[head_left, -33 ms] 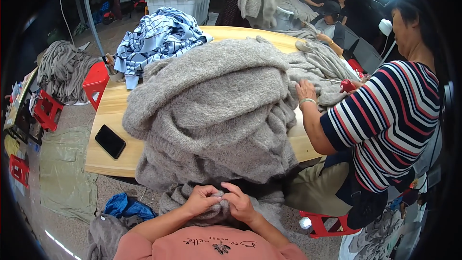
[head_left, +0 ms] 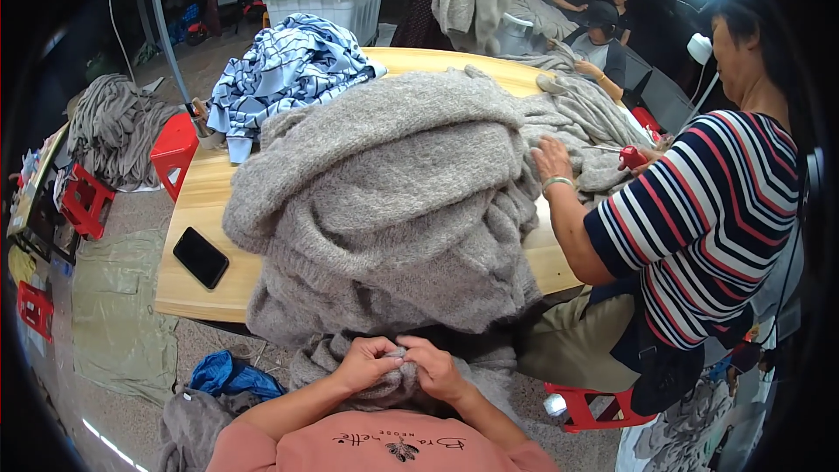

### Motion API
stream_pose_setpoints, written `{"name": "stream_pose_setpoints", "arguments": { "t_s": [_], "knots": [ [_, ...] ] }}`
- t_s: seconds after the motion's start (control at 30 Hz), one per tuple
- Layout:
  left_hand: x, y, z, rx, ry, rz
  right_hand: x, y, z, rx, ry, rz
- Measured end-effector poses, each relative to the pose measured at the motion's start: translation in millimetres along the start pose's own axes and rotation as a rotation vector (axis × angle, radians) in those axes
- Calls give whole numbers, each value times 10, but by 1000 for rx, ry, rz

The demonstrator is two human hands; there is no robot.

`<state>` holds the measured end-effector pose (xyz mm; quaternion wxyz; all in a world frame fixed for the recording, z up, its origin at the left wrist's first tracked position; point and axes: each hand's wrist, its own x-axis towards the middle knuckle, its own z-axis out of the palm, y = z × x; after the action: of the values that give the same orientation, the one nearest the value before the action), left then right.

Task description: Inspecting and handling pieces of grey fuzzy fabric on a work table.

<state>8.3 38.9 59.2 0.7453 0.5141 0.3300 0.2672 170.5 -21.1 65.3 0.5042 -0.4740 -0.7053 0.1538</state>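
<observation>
Close to my body, my left hand (head_left: 369, 364) pinches a fold of grey knit cloth (head_left: 323, 369) between thumb and fingers. My right hand (head_left: 432, 369) meets it from the other side, its fingertips closed on the same fold. Between the two hands a small bunched bit of the cloth shows. The rest of that cloth hangs over my lap below the table edge. Just beyond my hands, a large heap of grey knit fabric (head_left: 384, 201) covers the middle of the wooden table (head_left: 201, 284).
A black phone (head_left: 201, 257) lies on the table's left. Behind it are blue checked cloth (head_left: 288, 79) and a white bin (head_left: 328, 2). At right, a person in a striped top (head_left: 699, 210) handles grey fabric with a red tool (head_left: 631, 157). Red stools (head_left: 175, 153) stand around.
My right hand's raised index finger has come down toward the pinched fold. The left hand stays put. The co-worker's near hand has shifted slightly left and up.
</observation>
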Motion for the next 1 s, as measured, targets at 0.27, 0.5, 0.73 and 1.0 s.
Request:
{"name": "stream_pose_setpoints", "arguments": {
  "t_s": [0.27,0.5,0.73,1.0],
  "knots": [
    [11,-36,8,45,51,-6,-71,81,18,268,-212,341],
    [26,-13,18,170,64,92,-92,113,19,-28,-153,106],
    [54,-91,37,27,156,-62,-144,102,140,-193,-89,118],
    [-17,-139,144,412,265,296,-219,74,215,56,15,387]
  ]
}}
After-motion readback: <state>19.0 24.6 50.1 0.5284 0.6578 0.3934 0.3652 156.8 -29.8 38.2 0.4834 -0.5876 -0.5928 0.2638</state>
